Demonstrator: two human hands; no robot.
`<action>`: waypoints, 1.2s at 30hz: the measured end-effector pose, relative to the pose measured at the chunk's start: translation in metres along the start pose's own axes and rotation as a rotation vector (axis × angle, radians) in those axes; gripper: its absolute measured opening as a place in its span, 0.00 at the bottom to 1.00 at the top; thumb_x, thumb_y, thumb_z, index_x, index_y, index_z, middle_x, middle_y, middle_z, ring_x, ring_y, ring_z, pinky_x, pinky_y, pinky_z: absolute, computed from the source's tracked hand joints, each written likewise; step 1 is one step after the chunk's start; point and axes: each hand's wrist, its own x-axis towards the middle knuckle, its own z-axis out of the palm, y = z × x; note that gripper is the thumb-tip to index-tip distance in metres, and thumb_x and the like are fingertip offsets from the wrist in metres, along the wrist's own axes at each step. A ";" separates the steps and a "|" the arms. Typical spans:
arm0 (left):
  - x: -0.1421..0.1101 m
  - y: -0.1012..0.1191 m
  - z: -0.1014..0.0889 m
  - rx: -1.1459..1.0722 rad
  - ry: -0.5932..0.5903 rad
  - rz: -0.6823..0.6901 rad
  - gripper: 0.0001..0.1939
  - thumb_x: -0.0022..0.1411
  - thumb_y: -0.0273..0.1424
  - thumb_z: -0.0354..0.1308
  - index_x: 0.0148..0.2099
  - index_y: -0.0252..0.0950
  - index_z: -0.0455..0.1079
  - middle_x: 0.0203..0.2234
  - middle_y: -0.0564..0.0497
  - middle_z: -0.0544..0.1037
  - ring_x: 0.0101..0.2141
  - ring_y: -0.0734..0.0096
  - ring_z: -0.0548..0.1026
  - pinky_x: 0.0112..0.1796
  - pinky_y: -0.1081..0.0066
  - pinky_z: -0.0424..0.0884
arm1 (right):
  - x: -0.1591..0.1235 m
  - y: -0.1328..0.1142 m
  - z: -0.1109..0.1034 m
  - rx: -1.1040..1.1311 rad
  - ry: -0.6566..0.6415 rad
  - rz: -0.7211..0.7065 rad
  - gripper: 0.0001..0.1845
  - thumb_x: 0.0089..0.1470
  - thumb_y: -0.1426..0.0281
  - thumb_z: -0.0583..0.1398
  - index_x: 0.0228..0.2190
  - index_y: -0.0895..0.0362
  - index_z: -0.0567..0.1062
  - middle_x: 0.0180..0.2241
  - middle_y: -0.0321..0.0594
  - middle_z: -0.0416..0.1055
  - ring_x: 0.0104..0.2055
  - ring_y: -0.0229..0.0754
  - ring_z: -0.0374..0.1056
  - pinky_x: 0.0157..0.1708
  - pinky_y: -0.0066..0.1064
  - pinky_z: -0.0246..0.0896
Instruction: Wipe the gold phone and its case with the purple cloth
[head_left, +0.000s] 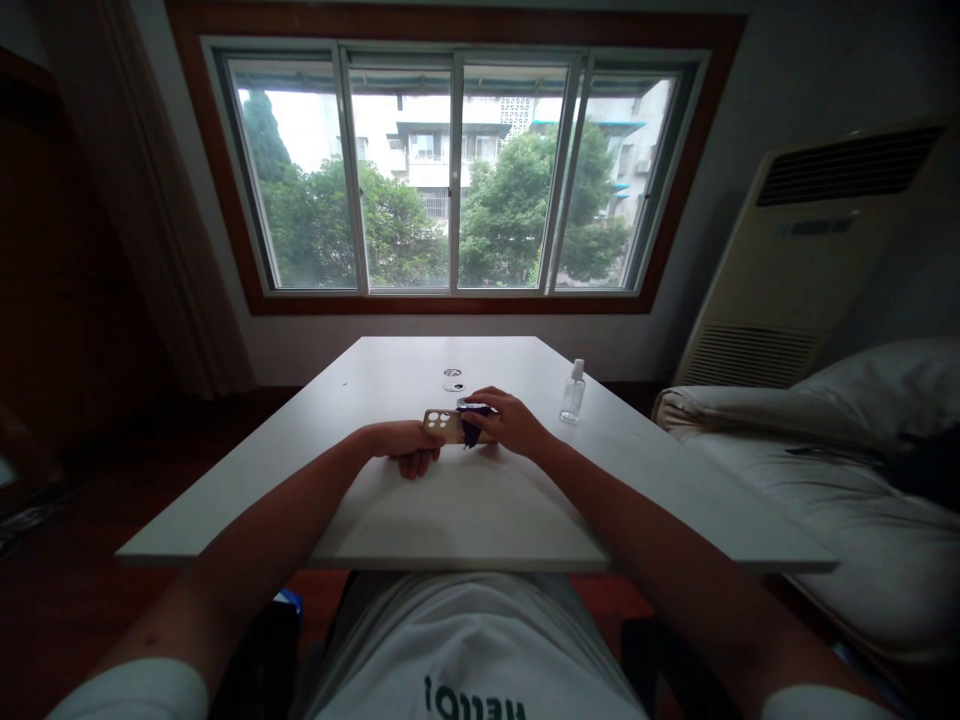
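A tan phone case (453,427) with round camera cutouts is held sideways just above the white table. My left hand (405,443) grips its left end, the one with the cutouts, with thumb and fingers closed. A dark cloth (472,424) lies against the case, pressed there by the closed fingers of my right hand (508,418). The right end of the case is partly hidden behind that hand. Beyond the hands, a small round clear item with a dark spot (454,385) rests on the table; its kind is unclear.
On the right of the white table (450,520) stands a clear spray bottle (572,394). A pale sofa (817,480) is to the right, with a standing air conditioner (802,260) behind it. A wide window (457,180) faces me across the table.
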 end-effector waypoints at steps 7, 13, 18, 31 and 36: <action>0.002 0.001 0.000 0.031 -0.025 -0.010 0.26 0.60 0.55 0.56 0.37 0.34 0.67 0.21 0.47 0.77 0.18 0.66 0.74 0.19 0.71 0.69 | 0.001 0.014 -0.004 -0.003 -0.160 0.116 0.14 0.55 0.69 0.63 0.44 0.50 0.81 0.43 0.36 0.78 0.44 0.44 0.73 0.48 0.34 0.65; 0.003 0.000 -0.001 0.019 -0.029 0.000 0.27 0.60 0.56 0.56 0.37 0.34 0.67 0.21 0.46 0.77 0.18 0.66 0.74 0.19 0.70 0.70 | 0.004 0.034 -0.022 -0.078 -0.241 0.234 0.10 0.53 0.70 0.65 0.38 0.52 0.83 0.35 0.35 0.79 0.35 0.41 0.72 0.38 0.29 0.65; 0.002 -0.001 -0.001 0.002 -0.040 -0.010 0.27 0.60 0.55 0.56 0.37 0.33 0.67 0.22 0.46 0.77 0.18 0.66 0.75 0.19 0.71 0.70 | 0.002 0.051 -0.040 -0.073 -0.255 0.294 0.10 0.50 0.70 0.66 0.37 0.55 0.83 0.33 0.37 0.79 0.31 0.40 0.71 0.34 0.29 0.65; 0.003 0.015 0.017 -0.182 0.123 0.224 0.29 0.58 0.58 0.57 0.35 0.34 0.63 0.20 0.47 0.76 0.17 0.70 0.72 0.17 0.73 0.64 | 0.007 0.068 -0.021 0.339 0.245 0.409 0.25 0.50 0.62 0.67 0.50 0.56 0.79 0.42 0.41 0.79 0.41 0.48 0.75 0.43 0.42 0.74; 0.009 0.019 0.023 -0.245 0.173 0.254 0.29 0.58 0.58 0.57 0.34 0.34 0.62 0.19 0.48 0.75 0.16 0.69 0.72 0.18 0.72 0.64 | 0.006 0.061 -0.018 0.322 0.370 0.388 0.24 0.51 0.59 0.67 0.49 0.55 0.80 0.42 0.40 0.79 0.44 0.49 0.75 0.46 0.43 0.73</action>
